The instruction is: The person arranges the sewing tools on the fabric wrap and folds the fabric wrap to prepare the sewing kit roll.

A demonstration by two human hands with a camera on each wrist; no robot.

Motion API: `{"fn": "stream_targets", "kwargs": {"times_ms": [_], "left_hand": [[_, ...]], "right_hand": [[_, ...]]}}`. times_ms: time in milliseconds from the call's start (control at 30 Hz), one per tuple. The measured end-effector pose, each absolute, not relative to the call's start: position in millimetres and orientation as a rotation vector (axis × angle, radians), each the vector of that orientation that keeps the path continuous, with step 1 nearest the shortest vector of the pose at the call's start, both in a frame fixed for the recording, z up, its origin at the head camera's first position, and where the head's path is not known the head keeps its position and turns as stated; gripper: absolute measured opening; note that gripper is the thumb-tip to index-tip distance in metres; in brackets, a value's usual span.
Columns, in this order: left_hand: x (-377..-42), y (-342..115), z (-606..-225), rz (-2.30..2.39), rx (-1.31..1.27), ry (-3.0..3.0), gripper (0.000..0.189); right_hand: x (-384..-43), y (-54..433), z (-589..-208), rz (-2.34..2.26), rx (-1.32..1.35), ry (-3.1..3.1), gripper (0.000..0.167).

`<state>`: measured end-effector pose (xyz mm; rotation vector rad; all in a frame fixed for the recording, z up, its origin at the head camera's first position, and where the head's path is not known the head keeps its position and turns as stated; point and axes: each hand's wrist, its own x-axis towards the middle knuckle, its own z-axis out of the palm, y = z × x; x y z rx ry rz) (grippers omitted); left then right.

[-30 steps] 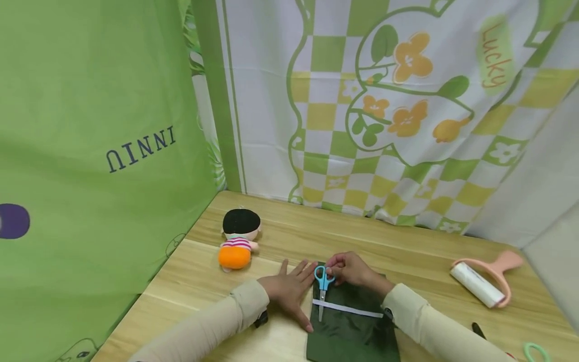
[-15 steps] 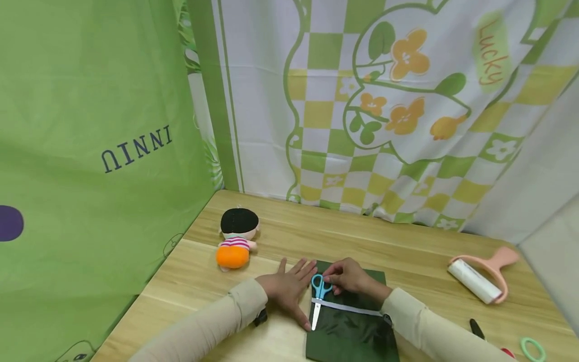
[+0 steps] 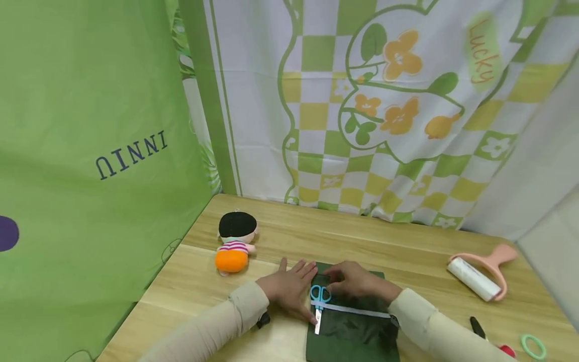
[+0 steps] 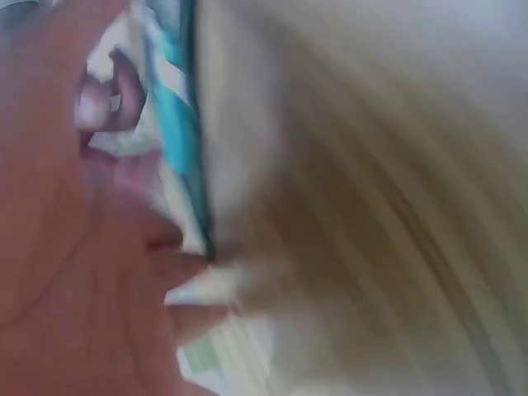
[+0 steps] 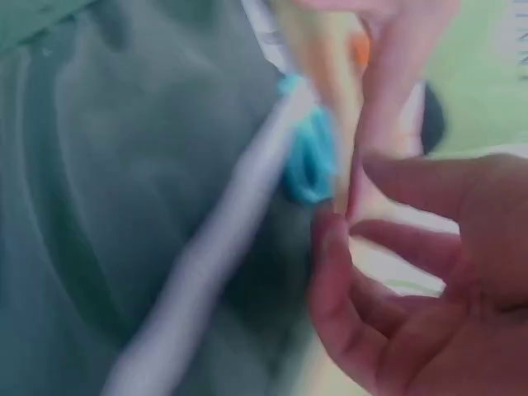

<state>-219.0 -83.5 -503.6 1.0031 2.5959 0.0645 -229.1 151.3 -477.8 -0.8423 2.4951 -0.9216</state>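
A pair of scissors [image 3: 320, 294] with light blue handles lies on a dark green flat case [image 3: 353, 337]. A white elastic strap [image 3: 357, 310] crosses over them just below the handles, and the bare blades point toward the near side. My left hand [image 3: 289, 289] rests with spread fingers along the case's left edge, its thumb beside the blades. My right hand [image 3: 355, 280] hovers at the handles with bent fingers. In the right wrist view its fingertips are right by the blue handle [image 5: 312, 165], thumb and fingers apart with nothing between them.
A doll [image 3: 234, 246] in orange shorts lies at the back left of the wooden table [image 3: 190, 286]. On the right are a pink-handled lint roller [image 3: 479, 276], a black-handled object [image 3: 477, 327], a red item [image 3: 507, 350] and a green ring [image 3: 534, 347].
The scissors have slid toward the near side under the strap, so the handles now sit against it. My right hand has let go of the handles. The left hand stays at the edge.
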Motion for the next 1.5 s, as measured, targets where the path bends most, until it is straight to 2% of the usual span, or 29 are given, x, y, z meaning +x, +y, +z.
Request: {"fn": "stream_targets", "kwargs": {"times_ms": [100,300,433,567,867,1133,1500], "left_hand": [[-215.1,-79.1,-499.3,0.107,1.016,2.631,0.117],[-210.6,-94.3,-505.9,0.094,1.100,2.591,0.127],[-207.8,-109.1,-514.6,0.120,1.108,2.579,0.130],[-206.7,-118.4,-515.6,0.150,1.094,2.576,0.129],[-208.4,-106.6,-510.1,0.103,1.130,2.578,0.127],[-205.8,-92.8,-507.4,0.112,1.103,2.526,0.122],[-202.6,-86.5,-510.8,0.159,1.095,2.477,0.120]], "right_hand": [[-225.4,178.9,-449.9,-0.811,-0.962,2.693,0.034],[-207.8,279.5,-400.2,-0.645,-0.885,2.963,0.020],[-189.1,341.0,-400.4,-0.486,-0.718,3.054,0.015],[-169.6,373.1,-418.5,-0.388,-0.527,2.960,0.018],[-155.9,396.0,-452.4,-0.359,-0.277,2.885,0.032],[-152.9,404.2,-466.7,-0.432,-0.220,2.757,0.020],[-140.5,401.4,-486.5,-0.452,-0.059,2.781,0.024]]}}
